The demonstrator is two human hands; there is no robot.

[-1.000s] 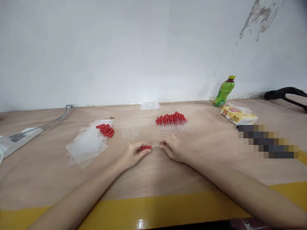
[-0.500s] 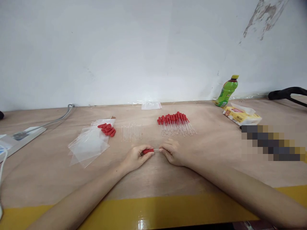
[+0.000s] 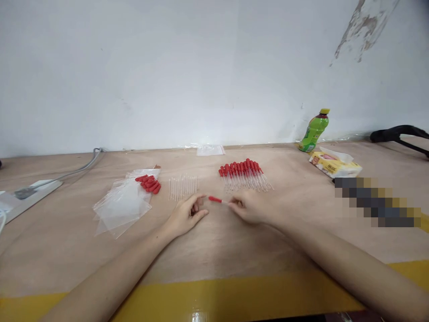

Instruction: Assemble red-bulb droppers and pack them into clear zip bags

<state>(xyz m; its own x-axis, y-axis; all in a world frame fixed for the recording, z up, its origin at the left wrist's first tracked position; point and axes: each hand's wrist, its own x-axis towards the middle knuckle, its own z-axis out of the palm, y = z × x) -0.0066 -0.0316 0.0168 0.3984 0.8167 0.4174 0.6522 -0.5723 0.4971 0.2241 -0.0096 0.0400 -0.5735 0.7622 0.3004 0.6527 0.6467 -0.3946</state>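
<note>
Pinched in my right hand (image 3: 247, 206) is a dropper (image 3: 215, 199), held by its clear tube with the red rubber bulb pointing left. My left hand (image 3: 187, 213) is empty, thumb and fingers apart, just left of the bulb and not touching it. Behind my right hand lies a row of droppers (image 3: 244, 172) with red bulbs and clear tubes. Several bare clear tubes (image 3: 183, 187) lie side by side behind my left hand. Loose red rubber bulbs (image 3: 149, 183) rest on a fanned stack of clear plastic bags (image 3: 124, 208) farther left.
A power strip (image 3: 33, 199) with a grey cable is at the far left. At the back right stand a green bottle (image 3: 314, 132) and a yellow tissue pack (image 3: 335, 164). Another clear bag (image 3: 210, 150) lies by the wall. Yellow tape (image 3: 208, 295) runs along the front edge.
My left hand has let go of the red bulb, opened and drawn back left. My right hand, still holding the dropper by its tube, has moved slightly right and away from me.
</note>
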